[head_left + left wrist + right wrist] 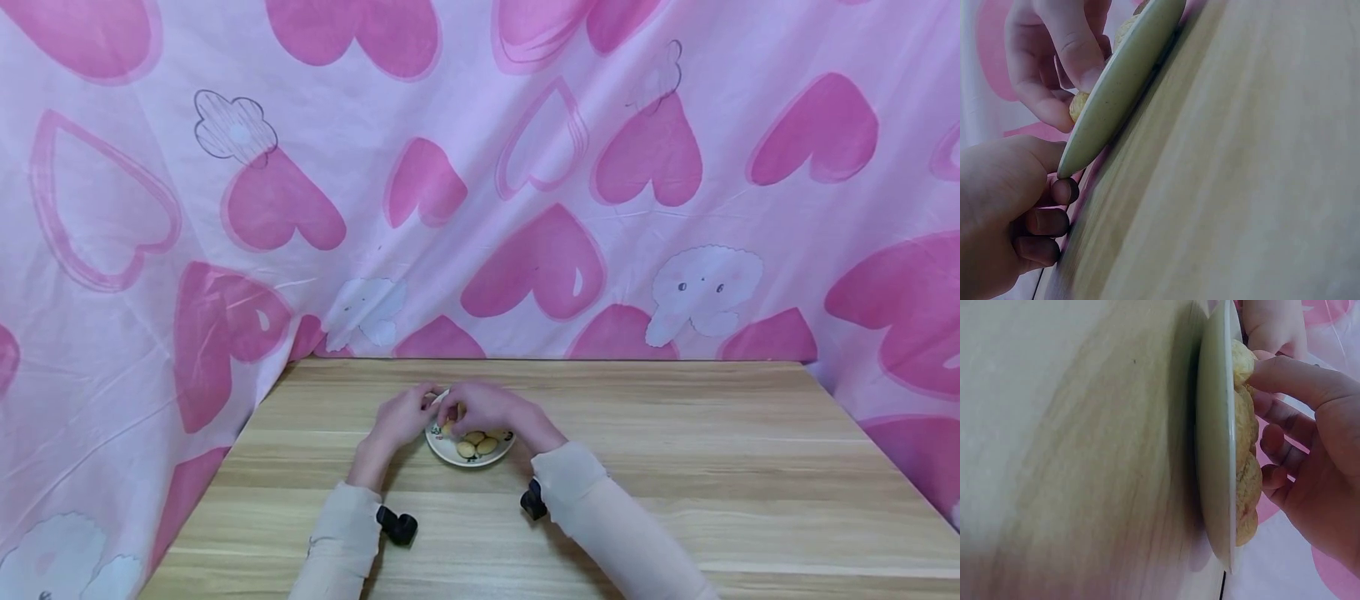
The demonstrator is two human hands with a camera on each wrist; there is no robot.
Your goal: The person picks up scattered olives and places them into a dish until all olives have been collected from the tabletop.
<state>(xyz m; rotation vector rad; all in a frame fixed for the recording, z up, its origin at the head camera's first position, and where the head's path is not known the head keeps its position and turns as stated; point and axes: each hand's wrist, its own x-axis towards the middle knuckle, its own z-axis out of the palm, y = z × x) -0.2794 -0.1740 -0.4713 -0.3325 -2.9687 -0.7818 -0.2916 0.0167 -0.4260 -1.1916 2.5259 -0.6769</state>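
A round white plate (471, 462) with small dark printed marks holds several small, oval, yellow-brown pieces (487, 446) with a bumpy surface. Their exact kind is unclear. My left hand (405, 417) grips the plate's left rim, the thumb on the edge and the other fingers curled below it in the left wrist view. Over the plate, my right hand (483, 406) pinches one yellow-brown piece (1242, 362) near the rim by the left hand. In the right wrist view, more pieces (1247, 481) lie in a row along the plate, close to the right hand's other fingers.
The plate is on a light wooden table (675, 467), toward its far side. Behind the table hangs a pink cloth (525, 167) printed with hearts. A black wrist camera (397, 527) sits on the left sleeve, another black camera (533, 500) on the right.
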